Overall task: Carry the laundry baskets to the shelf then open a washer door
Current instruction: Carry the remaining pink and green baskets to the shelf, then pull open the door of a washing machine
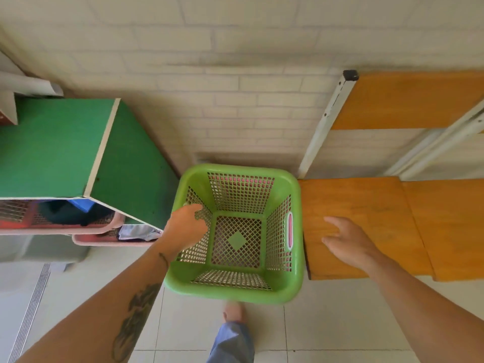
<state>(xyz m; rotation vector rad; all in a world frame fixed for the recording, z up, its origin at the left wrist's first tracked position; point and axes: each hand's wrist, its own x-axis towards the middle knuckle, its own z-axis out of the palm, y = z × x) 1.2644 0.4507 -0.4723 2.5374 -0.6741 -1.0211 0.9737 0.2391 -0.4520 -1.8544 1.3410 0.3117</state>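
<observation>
An empty green mesh laundry basket (235, 292) stands on the floor against the wall, between a green cabinet and a wooden shelf (372, 205). Pink shows through its mesh and side handle slot. My left hand (184, 226) rests on the basket's left rim with the fingers curled over its upper edge. My right hand (345, 239) hovers open over the shelf's lower orange board, fingers spread, holding nothing. No washer is in view.
A green cabinet (52, 150) stands at left; pink baskets (104, 238) with dark clothes sit under it. The shelf has white metal uprights (324, 121) and an upper board. My foot (234, 314) is on the white tiled floor. A floor drain strip runs at far left.
</observation>
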